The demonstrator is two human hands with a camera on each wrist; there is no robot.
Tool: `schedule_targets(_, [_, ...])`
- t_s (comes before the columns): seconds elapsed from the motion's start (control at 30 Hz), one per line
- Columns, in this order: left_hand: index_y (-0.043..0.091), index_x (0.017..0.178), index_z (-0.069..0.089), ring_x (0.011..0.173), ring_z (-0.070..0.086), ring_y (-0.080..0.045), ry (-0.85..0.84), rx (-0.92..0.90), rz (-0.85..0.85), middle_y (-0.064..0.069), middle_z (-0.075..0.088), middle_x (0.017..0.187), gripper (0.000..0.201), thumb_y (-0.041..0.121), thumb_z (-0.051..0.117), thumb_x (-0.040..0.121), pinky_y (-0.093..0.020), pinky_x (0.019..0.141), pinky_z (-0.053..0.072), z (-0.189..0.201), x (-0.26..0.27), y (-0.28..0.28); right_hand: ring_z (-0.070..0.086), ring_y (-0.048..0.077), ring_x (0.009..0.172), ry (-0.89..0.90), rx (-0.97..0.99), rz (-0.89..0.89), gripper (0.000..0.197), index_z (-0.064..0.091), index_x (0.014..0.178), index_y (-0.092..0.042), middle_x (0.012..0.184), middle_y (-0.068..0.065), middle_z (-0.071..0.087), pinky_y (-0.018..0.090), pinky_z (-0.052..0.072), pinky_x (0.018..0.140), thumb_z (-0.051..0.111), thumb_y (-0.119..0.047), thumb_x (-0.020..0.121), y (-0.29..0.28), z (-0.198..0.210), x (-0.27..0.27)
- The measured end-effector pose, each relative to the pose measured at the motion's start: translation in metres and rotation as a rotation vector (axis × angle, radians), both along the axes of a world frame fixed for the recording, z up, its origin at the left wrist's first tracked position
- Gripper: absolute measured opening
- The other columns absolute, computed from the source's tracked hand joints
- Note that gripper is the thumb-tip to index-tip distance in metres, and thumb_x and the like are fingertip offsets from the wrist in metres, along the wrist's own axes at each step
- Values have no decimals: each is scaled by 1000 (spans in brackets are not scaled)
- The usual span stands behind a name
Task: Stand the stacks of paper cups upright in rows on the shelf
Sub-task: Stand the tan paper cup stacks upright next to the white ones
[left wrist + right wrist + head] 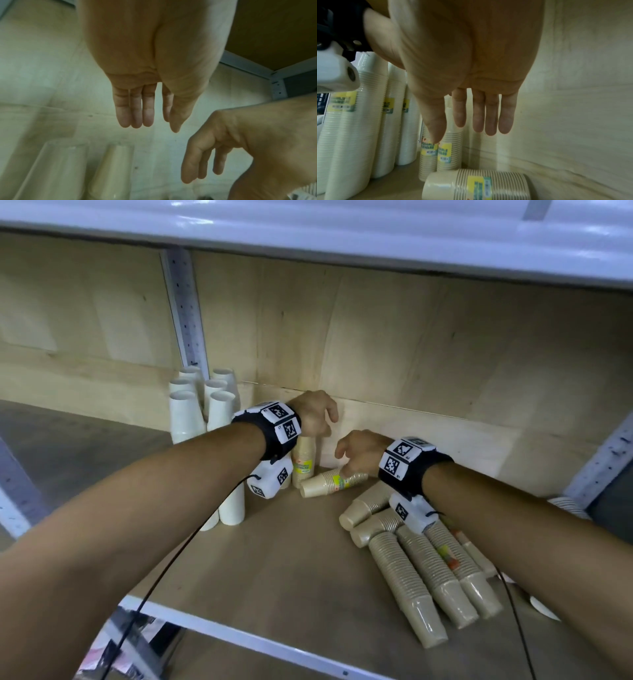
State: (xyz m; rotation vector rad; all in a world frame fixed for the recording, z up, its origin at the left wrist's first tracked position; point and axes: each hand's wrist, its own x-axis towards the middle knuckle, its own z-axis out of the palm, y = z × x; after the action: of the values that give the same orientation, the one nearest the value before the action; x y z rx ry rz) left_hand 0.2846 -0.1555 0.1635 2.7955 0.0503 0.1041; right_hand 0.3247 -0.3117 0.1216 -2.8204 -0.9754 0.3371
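On the wooden shelf board (274,559) a short tan cup stack (325,482) (476,186) with a yellow label lies on its side near the back wall. My right hand (344,463) (462,135) hangs just above it, fingers straight and holding nothing. Left of it stand upright tan stacks (303,460) (444,152). Over them hovers my left hand (325,419) (154,124), fingers loose and empty. Several tall white stacks (202,409) (359,121) stand upright in rows at the left. Several long tan stacks (411,559) lie under my right forearm.
The upper shelf (342,234) hangs low over the space. A perforated metal upright (185,309) runs behind the white stacks, another upright (603,460) at the right. The white front rail (239,638) marks the shelf edge. Wrist-camera cables trail over it.
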Motion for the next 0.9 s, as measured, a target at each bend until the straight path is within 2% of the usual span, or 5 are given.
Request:
schedule_targets(0.23, [21, 113, 69, 97, 59, -15, 104, -33, -15, 3, 62, 110, 35, 17, 77, 79, -22, 78, 44, -50, -10, -9, 54, 15, 100, 97, -80, 0, 55, 62, 123, -23, 108, -6, 54, 20, 39, 66, 81, -28, 72, -23, -28, -9])
schedule_targets(0.4, [17, 124, 65, 102, 57, -14, 160, -36, -70, 1, 63, 122, 42, 16, 74, 83, -24, 83, 44, -83, -14, -8, 53, 17, 117, 184, -68, -21, 63, 57, 133, -20, 125, -4, 54, 24, 38, 86, 80, -31, 75, -35, -45, -11])
schedule_targets(0.57, [20, 129, 58, 111, 56, -20, 171, -43, -60, 0, 56, 128, 46, 23, 71, 86, -25, 85, 43, -107, -15, -1, 56, 19, 120, 173, -74, -46, 55, 62, 128, -22, 133, -1, 58, 29, 45, 98, 78, -30, 76, -38, -60, -13])
schedule_targets(0.77, [20, 136, 53, 114, 57, -21, 163, -49, -36, -2, 57, 130, 56, 22, 72, 83, -29, 91, 48, -122, -13, 1, 58, 18, 117, 191, -37, -49, 48, 64, 125, -22, 128, -2, 60, 29, 45, 95, 72, -33, 79, -37, -69, -10])
schedule_targets(0.9, [21, 137, 50, 117, 57, -23, 146, -25, -33, -2, 57, 132, 58, 23, 70, 83, -35, 95, 49, -128, -14, -2, 58, 16, 116, 223, -33, -45, 60, 61, 128, -23, 126, -4, 61, 29, 44, 95, 72, -41, 72, -35, -75, -6])
